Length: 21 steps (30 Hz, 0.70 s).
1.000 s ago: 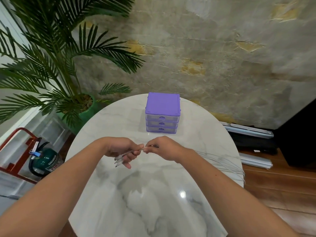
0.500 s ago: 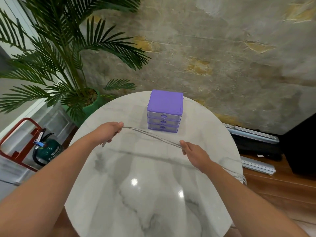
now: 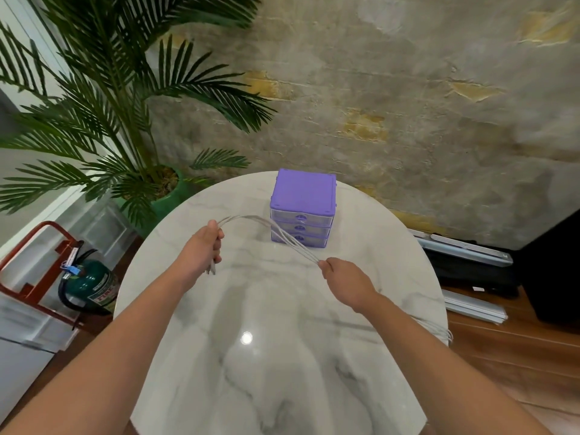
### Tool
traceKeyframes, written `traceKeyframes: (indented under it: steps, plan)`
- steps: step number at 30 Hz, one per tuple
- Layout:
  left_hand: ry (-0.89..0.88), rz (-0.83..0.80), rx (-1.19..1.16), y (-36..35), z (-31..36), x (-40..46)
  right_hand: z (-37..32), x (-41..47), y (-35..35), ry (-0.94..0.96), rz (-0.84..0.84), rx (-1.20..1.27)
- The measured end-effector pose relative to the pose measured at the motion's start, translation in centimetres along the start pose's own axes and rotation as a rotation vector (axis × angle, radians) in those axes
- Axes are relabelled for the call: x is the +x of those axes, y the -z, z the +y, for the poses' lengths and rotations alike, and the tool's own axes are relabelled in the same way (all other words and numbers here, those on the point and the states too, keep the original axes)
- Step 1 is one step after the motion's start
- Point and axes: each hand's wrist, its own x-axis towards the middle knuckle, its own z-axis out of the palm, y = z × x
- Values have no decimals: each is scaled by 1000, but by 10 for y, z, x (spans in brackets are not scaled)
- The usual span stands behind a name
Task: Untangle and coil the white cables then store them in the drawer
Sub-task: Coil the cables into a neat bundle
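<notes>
While both hands' fingers clench white cables (image 3: 284, 237), extinguisher (image 3: 94, 285) label reads "FIRE"; left hand (image 3: 204, 249), right hand (image 3: 343, 279).

Bright, even light; ceiling-lamp glare on the glossy table (image 3: 194, 356); wide-angle bowing.

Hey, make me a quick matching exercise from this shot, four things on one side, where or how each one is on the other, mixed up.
Things:
1. white cables
2. drawer unit
3. left hand
4. fire extinguisher

States:
A. on the floor left of the table
B. stretched between both hands
C. gripping the cable ends
D. on the table's far side, drawers closed

Pairs: 1-B, 2-D, 3-C, 4-A
</notes>
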Motion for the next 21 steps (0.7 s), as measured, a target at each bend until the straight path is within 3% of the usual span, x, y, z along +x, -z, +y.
traceKeyframes:
  steps: [8, 15, 18, 21]
  plan:
    - [-322, -26, 123, -42, 5, -21, -63, 2, 7, -191, -353, 258]
    - [-359, -182, 215, -63, 1, -31, -82, -1, 31, -128, -738, 493]
    - [-373, -161, 271, -60, 2, -29, -82, -5, 41, -49, -759, 556]
    - [-381, -144, 349, -57, 8, -26, -81, -14, 40, 55, -644, 564]
